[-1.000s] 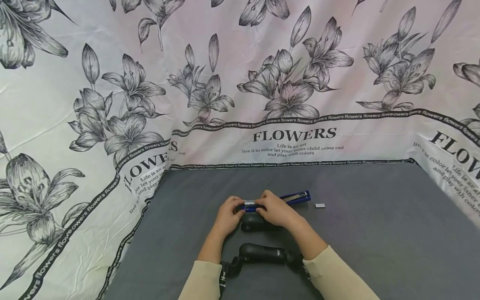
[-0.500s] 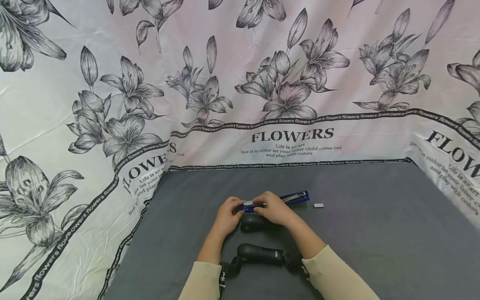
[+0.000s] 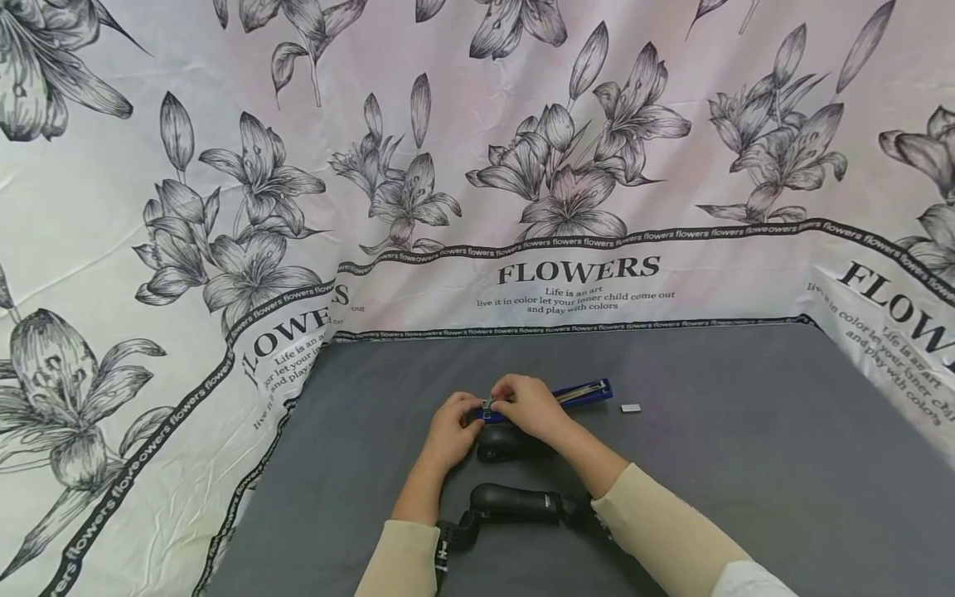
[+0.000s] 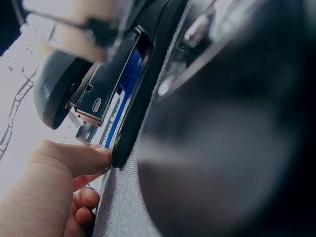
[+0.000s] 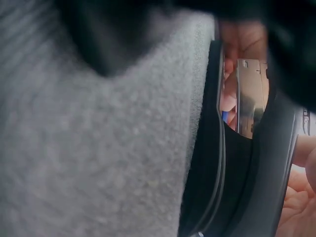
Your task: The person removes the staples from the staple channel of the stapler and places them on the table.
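Observation:
A blue stapler (image 3: 585,391) lies opened out on the grey table, its long tray reaching right from between both hands in the head view. My left hand (image 3: 449,431) pinches its left end, thumb against the tip; the left wrist view shows the thumb (image 4: 89,159) beside the blue edge (image 4: 129,74). The right hand (image 3: 526,405) bends its thumb and forefinger onto the silver part near that same end, covering it. What exactly sits under those fingertips is hidden. Just in front stands a black stapler (image 3: 506,445), whose metal magazine (image 5: 251,98) shows in the right wrist view.
To the right of the blue stapler lies a small pale strip (image 3: 630,408), perhaps staples. A second black elongated object (image 3: 515,502) with a light label lies between the forearms. Flower-printed cloth (image 3: 582,290) rises behind the grey tabletop (image 3: 746,431).
My right hand has slid left along the blue stapler, closer to the left fingertips, and its knuckles have risen. The left hand keeps its grip. The head view has shifted slightly.

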The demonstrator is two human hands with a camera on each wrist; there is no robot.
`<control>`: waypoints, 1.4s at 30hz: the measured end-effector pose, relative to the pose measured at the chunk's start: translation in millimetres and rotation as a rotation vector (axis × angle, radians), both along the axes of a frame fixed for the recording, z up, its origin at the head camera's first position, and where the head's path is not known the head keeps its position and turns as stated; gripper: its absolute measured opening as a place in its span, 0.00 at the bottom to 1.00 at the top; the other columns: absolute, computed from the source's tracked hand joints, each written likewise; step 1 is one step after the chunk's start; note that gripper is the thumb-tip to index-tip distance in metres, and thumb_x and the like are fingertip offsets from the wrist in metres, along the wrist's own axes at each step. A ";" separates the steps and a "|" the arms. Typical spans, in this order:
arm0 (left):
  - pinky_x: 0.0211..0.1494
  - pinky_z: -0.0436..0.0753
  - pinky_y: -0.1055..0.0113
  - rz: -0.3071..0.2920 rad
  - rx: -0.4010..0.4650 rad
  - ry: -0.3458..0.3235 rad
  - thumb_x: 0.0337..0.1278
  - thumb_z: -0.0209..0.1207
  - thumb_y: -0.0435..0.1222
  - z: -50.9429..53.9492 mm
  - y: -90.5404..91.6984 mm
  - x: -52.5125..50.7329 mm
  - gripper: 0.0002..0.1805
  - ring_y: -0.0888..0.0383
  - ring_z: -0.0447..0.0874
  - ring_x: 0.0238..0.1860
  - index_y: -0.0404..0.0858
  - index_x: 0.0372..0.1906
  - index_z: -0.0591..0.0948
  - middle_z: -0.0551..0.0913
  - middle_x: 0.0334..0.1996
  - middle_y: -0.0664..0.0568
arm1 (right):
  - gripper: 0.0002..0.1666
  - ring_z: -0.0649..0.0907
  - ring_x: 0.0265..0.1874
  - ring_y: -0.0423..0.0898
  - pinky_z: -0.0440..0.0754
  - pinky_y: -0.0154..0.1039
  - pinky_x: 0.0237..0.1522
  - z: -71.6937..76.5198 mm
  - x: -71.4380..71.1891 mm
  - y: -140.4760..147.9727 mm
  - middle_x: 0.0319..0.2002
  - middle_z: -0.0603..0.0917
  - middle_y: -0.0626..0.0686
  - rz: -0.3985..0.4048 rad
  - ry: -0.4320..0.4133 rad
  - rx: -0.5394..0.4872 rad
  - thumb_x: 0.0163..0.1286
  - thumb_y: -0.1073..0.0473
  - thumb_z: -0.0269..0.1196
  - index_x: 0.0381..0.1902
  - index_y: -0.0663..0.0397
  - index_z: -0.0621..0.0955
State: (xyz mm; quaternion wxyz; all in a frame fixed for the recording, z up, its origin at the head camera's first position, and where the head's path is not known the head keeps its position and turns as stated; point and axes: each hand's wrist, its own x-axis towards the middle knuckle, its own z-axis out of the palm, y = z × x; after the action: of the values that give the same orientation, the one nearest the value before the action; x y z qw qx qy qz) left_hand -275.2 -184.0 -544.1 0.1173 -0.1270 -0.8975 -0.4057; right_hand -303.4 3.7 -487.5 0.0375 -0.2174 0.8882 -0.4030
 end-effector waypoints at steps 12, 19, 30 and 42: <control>0.38 0.74 0.65 0.001 0.006 -0.007 0.62 0.67 0.27 1.1 -0.1 -1.3 0.14 0.61 0.72 0.33 0.34 0.53 0.87 0.82 0.49 0.51 | 0.09 0.86 0.37 0.44 0.84 0.42 0.38 1.1 -4.0 9.9 0.39 0.87 0.49 -0.047 -0.018 -0.080 0.71 0.62 0.69 0.48 0.56 0.89; 0.40 0.74 0.64 0.015 0.004 -0.010 0.63 0.67 0.27 2.1 2.9 0.2 0.14 0.60 0.73 0.34 0.34 0.53 0.87 0.82 0.50 0.52 | 0.13 0.86 0.37 0.46 0.84 0.44 0.37 16.1 6.1 32.1 0.43 0.88 0.52 -0.083 -0.088 -0.225 0.71 0.62 0.69 0.51 0.59 0.88; 0.36 0.72 0.66 0.012 -0.009 0.002 0.64 0.66 0.28 0.8 2.4 2.0 0.16 0.63 0.69 0.29 0.34 0.56 0.86 0.83 0.54 0.50 | 0.16 0.85 0.41 0.59 0.83 0.48 0.37 40.6 14.5 71.7 0.48 0.88 0.56 -0.096 -0.123 -0.272 0.72 0.61 0.68 0.55 0.62 0.86; 0.36 0.73 0.65 0.012 -0.004 -0.011 0.64 0.66 0.27 -1.1 1.5 1.8 0.16 0.63 0.69 0.29 0.36 0.56 0.86 0.83 0.53 0.51 | 0.18 0.80 0.34 0.58 0.80 0.47 0.35 56.2 16.2 117.7 0.48 0.86 0.59 -0.123 -0.129 -0.331 0.74 0.59 0.67 0.56 0.62 0.85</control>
State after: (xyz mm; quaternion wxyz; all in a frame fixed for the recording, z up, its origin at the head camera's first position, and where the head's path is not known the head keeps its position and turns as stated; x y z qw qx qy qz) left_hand -273.4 -182.5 -545.2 0.1148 -0.1196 -0.8996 -0.4040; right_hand -287.2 121.4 -431.3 0.0333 -0.1397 0.8172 -0.5582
